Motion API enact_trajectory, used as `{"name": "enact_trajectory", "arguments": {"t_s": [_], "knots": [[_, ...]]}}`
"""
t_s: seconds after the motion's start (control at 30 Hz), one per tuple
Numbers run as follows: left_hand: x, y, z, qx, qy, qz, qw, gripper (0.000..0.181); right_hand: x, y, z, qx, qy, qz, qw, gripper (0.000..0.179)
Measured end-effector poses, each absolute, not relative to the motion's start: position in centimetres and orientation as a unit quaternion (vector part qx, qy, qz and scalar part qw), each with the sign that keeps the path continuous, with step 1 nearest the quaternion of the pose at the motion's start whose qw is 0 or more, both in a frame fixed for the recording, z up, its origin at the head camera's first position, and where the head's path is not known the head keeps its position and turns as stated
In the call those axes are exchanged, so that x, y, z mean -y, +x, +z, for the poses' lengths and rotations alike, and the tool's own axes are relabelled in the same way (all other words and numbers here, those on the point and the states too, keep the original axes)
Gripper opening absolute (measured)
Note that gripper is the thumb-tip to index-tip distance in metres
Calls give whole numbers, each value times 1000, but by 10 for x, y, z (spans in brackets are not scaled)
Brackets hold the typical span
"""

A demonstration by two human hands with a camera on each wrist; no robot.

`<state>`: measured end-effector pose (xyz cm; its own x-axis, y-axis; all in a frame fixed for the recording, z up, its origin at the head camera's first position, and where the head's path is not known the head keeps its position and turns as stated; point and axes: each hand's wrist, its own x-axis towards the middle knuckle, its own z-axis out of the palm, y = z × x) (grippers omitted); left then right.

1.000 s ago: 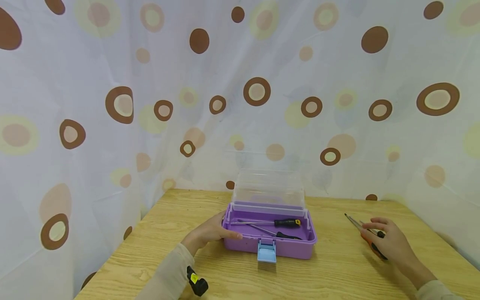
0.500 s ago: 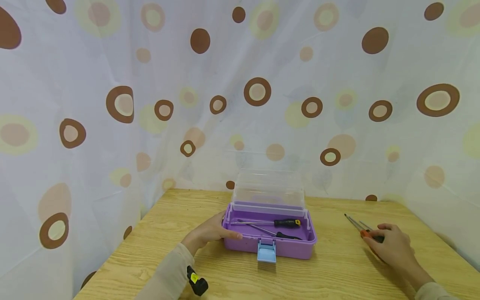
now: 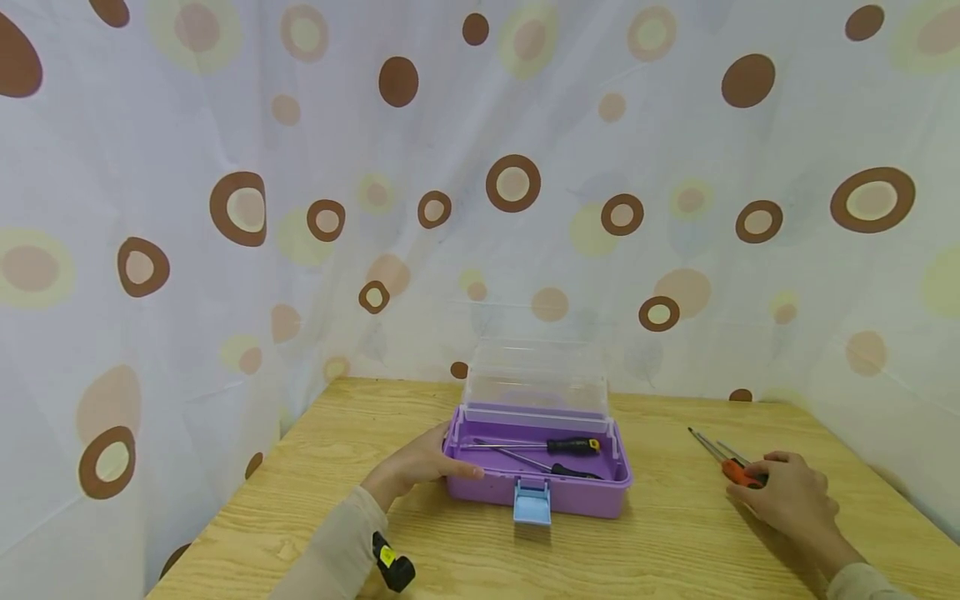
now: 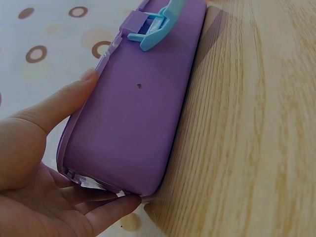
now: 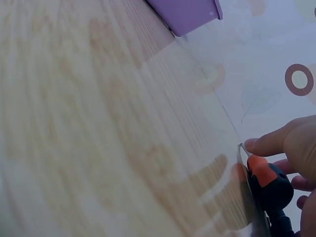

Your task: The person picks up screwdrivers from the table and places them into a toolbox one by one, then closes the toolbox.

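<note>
A purple box with a pale blue latch stands mid-table, its clear lid raised. Two black-handled screwdrivers lie inside. My left hand grips the box's left end, thumb along the front wall. The left wrist view shows that hand wrapped round the purple wall below the latch. At the right, my right hand curls over an orange-and-black screwdriver lying on the table. In the right wrist view the fingers close on its handle.
The wooden table is walled in by a spotted curtain at the back and on both sides. A second thin metal shaft lies beside the held screwdriver. A black device sits on my left wrist.
My right hand has drawn slightly toward me and its spread fingers have curled round the screwdriver handle. The left hand and the box have not moved.
</note>
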<state>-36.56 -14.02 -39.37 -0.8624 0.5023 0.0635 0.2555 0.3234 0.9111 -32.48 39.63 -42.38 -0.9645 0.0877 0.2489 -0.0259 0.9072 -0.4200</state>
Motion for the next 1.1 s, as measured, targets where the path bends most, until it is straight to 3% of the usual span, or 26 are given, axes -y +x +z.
{"name": "enact_trajectory", "arguments": {"t_s": [0.6, 0.93, 1.1], "knots": [[140, -368, -395, -807, 237, 529, 113, 102, -401, -322, -420, 976, -81, 193, 58, 67], [140, -367, -396, -800, 233, 539, 122, 101, -403, -319, -423, 974, -72, 202, 68, 52], [140, -368, -396, -804, 236, 533, 115, 103, -405, -322, -424, 967, -84, 223, 85, 54]]}}
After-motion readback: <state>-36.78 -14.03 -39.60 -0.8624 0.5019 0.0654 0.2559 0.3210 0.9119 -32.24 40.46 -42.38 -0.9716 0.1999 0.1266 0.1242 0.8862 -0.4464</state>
